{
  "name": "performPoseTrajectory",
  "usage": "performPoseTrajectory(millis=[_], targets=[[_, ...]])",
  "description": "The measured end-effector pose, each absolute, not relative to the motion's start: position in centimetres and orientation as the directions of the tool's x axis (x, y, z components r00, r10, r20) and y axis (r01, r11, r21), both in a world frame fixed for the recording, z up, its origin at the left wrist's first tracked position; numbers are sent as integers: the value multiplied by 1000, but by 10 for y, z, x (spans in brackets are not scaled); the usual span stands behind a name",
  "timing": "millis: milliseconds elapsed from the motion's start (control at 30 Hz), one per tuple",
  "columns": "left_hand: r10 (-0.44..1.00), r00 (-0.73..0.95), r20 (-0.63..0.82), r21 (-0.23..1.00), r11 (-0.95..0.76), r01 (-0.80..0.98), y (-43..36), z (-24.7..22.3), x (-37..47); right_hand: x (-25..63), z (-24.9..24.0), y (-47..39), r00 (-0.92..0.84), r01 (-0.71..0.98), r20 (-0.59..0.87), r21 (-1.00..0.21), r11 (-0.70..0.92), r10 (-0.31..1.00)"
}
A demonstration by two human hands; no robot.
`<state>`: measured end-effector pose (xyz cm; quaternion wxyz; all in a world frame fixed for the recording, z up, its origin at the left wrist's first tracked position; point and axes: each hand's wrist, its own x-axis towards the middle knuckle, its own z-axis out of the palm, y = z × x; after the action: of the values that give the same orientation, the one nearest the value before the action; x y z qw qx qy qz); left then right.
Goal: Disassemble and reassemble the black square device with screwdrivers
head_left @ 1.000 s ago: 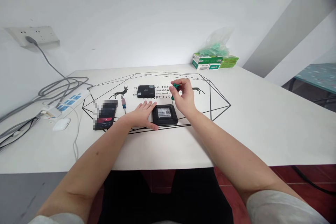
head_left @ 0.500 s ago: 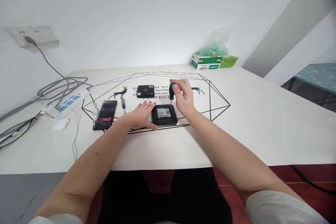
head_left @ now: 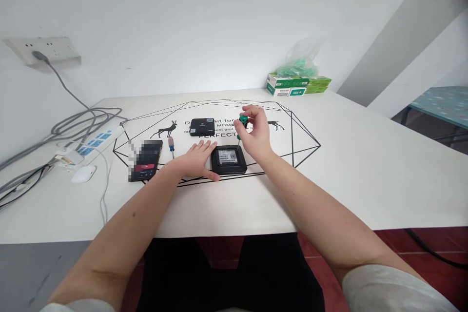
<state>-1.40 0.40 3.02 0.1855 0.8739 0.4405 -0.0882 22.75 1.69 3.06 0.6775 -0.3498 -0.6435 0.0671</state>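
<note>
A black square case (head_left: pixel 228 157) with a white label inside lies on the white table. My left hand (head_left: pixel 196 160) is spread flat at its left side, thumb touching the near left corner. Above the case's upper right corner, my right hand (head_left: pixel 256 132) has its fingers closed around a green-handled screwdriver (head_left: pixel 243 119), whose shaft points down at that corner. The exact contact of the tip is too small to tell. Behind the case sits a black square cover (head_left: pixel 202 126). A second screwdriver (head_left: pixel 171 144) with a red and blue handle lies left of my left hand.
A phone (head_left: pixel 146 161), partly pixelated, lies at the left. Beyond it are a power strip (head_left: pixel 97 143), coiled grey cables (head_left: pixel 84 122) and a white earbud case (head_left: pixel 84 174). Green and white boxes (head_left: pixel 287 83) with a plastic bag (head_left: pixel 300 61) on top stand at the back right.
My right hand's fingers have shifted around the screwdriver handle, and the handle now leans more to the right and back. My left hand and the case have stayed in place.
</note>
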Motion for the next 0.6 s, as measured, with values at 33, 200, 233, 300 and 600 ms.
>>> performPoseTrajectory(millis=[33, 200, 233, 300, 600], targets=[[737, 596, -319, 243, -544, 803, 4, 30, -14, 227, 29, 18, 162, 305, 802, -595, 744, 575], [740, 588, -326, 229, -542, 809, 4, 30, -14, 227, 26, 19, 131, 223, 753, -656, 721, 644], [741, 587, -327, 230, -540, 810, 4, 30, -14, 227, 27, 19, 135, 252, 760, -647, 720, 636], [741, 584, -331, 234, -536, 812, 3, 32, -14, 229, 29, 18, 149, 339, 783, -614, 713, 604], [744, 576, -338, 219, -533, 817, 2, 34, -11, 229, 31, 12, 43, 428, 857, -480, 765, 513]])
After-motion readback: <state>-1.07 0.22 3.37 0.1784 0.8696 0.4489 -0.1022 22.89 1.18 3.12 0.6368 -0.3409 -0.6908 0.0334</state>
